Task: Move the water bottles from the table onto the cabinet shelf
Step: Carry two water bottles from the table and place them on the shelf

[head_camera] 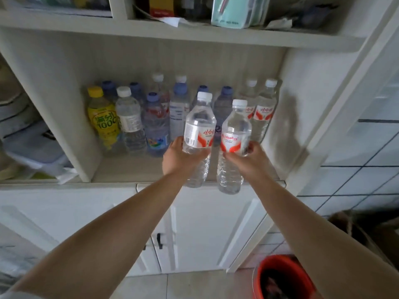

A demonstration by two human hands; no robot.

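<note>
Cabinet of matte white board fills the view, its open shelf a flat pale plank backed by ribbed panelling, with panelled doors and small dark handles below. On that shelf, from ten to one o'clock of the hands, stands a crowded row of clear ribbed plastic bottles with white and blue screw caps, and at its nine o'clock end a yellow drink bottle with a yellow cap. At five o'clock, on the tiled floor, sits a round red bucket. Both bare arms reach up from six o'clock. The left hand wraps its fingers round the waist of one water bottle, clear, white-capped, red-and-white labelled; the right hand grips a matching second water bottle the same way. Both bottles lean slightly toward twelve o'clock at the shelf's front edge, seemingly in the air, though their bases overlap the edge and contact is unclear.
</note>
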